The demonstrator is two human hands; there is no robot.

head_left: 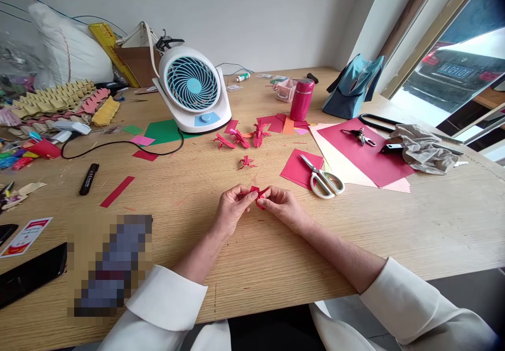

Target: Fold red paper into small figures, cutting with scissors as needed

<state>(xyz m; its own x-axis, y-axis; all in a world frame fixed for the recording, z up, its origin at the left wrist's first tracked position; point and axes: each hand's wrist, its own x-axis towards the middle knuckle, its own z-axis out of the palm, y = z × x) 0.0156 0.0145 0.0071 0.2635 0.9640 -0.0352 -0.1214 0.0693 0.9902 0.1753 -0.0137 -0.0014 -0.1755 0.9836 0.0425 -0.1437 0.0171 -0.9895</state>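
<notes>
Both my hands pinch a small folded piece of red paper (259,195) just above the wooden table. My left hand (233,207) grips its left side between thumb and fingers, and my right hand (284,208) grips its right side. The fingertips cover much of the paper, so its exact shape is hidden. A small folded red paper figure (246,162) stands just beyond my hands. Further back are several more red folded figures (240,137). To the right, white-handled scissors (324,178) lie partly on a stack of square red paper (299,168).
A white fan (193,85) stands at the back left, its black cable on the table. A pink thermos (302,100) and a blue bag (354,87) are behind on the right. Large red sheets (366,156), a black marker (89,179), and a phone (33,274) lie around.
</notes>
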